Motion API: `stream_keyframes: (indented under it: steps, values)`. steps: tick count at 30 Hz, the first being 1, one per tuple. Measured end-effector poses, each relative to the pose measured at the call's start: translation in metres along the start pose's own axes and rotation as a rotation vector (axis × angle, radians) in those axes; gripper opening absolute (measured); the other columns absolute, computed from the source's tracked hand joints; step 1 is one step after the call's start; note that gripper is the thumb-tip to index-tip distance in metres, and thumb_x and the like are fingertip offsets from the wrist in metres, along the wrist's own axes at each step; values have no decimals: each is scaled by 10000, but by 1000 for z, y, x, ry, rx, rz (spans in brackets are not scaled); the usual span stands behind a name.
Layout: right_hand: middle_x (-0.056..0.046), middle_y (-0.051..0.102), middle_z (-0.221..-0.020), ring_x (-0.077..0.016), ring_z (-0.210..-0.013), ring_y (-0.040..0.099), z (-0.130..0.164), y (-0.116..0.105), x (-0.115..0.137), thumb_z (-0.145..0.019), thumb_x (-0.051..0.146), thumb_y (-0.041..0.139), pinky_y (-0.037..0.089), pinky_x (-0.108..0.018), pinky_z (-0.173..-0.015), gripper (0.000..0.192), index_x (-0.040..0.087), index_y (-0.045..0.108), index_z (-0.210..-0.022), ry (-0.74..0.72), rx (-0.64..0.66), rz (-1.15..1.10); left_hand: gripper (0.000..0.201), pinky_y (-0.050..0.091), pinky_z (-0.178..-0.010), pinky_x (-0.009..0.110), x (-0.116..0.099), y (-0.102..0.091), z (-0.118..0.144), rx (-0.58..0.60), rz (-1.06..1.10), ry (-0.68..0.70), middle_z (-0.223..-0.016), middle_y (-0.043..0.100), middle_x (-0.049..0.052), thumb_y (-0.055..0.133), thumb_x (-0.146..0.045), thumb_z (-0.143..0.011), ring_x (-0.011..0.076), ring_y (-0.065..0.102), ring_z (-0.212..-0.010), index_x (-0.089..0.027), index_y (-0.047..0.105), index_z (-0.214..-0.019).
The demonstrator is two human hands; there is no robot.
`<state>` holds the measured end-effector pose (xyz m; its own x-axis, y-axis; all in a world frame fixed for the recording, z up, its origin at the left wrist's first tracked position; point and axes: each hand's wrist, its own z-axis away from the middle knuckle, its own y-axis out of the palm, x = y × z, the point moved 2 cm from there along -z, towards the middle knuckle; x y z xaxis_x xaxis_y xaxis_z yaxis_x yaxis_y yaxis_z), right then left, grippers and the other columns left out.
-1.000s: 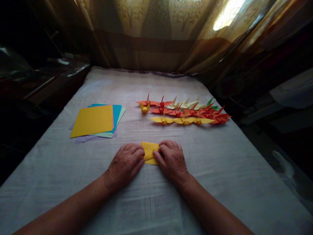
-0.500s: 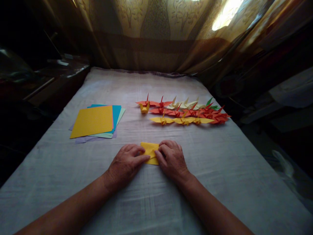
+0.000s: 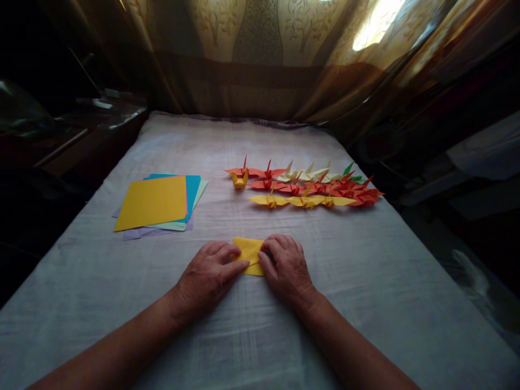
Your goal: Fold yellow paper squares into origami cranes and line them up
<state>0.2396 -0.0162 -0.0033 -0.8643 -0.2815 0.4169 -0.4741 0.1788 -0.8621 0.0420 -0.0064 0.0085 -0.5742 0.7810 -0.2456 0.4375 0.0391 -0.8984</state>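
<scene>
A small folded yellow paper (image 3: 251, 253) lies flat on the white cloth in front of me. My left hand (image 3: 207, 277) presses its left side with the fingertips. My right hand (image 3: 284, 267) presses its right side, fingers curled over the edge. Most of the paper is hidden under the two hands. Beyond it, to the right, rows of folded paper cranes (image 3: 309, 187) in orange, red, cream, yellow and green lie on the cloth.
A stack of coloured square sheets (image 3: 156, 203), yellow on top, lies at the left. The cloth-covered table (image 3: 365, 281) ends in dark drops on both sides. Patterned curtains (image 3: 260, 49) hang behind the far edge.
My left index finger has slid right across the lower part of the yellow paper. The right hand stays nearly still on its side.
</scene>
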Motion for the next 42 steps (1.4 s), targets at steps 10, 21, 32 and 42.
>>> stream_keyframes:
  steps: [10, 21, 32, 42]
  values:
    - [-47, 633, -929, -232, -923, 541, -2, 0, 4, -885, 240, 609, 362, -360, -826, 58, 218, 569, -850, -3, 8, 56, 420, 310, -1119, 437, 14, -9, 14, 250, -56, 135, -1365, 601, 53, 457, -485, -993, 256, 538, -1235, -297, 560, -1355]
    - [-47, 639, -943, -231, -933, 544, -2, 0, 1, -886, 237, 604, 360, -361, -830, 66, 220, 570, -833, -12, -23, 26, 358, 375, -1082, 437, 36, -24, 9, 307, 65, 200, -1320, 659, 13, 411, -457, -1021, 268, 583, -1235, -313, 682, -1205]
    - [-71, 648, -997, -257, -950, 552, 0, -2, 3, -807, 409, 713, 383, -381, -835, 244, 216, 588, -889, -83, -15, 62, 400, 252, -1150, 605, 49, -2, 0, 101, 23, -72, -1438, 558, 98, 458, -335, -990, 324, 426, -1389, -218, 548, -1362]
    - [-59, 651, -851, -230, -825, 571, -2, -3, -4, -891, 373, 642, 386, -337, -754, 180, 199, 594, -893, -123, -132, 169, 231, 264, -1150, 510, 46, -9, -2, 89, 165, -109, -1071, 726, 44, 482, -298, -975, 221, 617, -1119, -237, 645, -1128]
